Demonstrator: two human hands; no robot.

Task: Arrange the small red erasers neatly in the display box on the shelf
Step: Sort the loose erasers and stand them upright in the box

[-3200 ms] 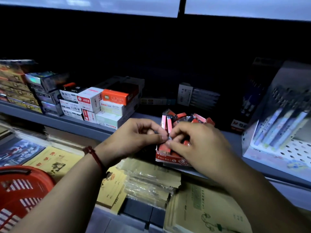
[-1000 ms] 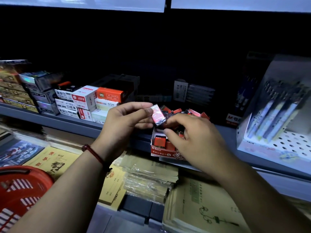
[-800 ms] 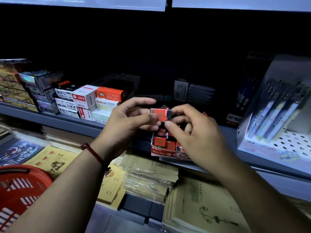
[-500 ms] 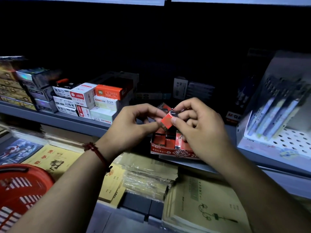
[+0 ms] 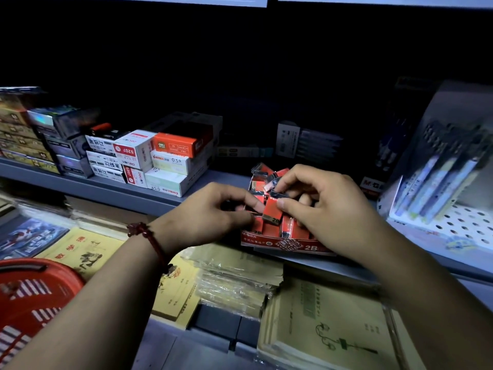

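Eraser (image 5: 272, 210) is hanging upright (2B end down); right hand (image 5: 328, 209) is pinching its top, left hand (image 5: 210, 212) is curling beside it, hold unclear.

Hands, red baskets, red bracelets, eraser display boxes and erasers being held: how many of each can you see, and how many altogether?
Hands: 2, the left hand and the right hand
Red basket: 1
Red bracelet: 1
Display box: 1
Red eraser being held: 1
Total: 6
The erasers inside the box are too jumbled to count.
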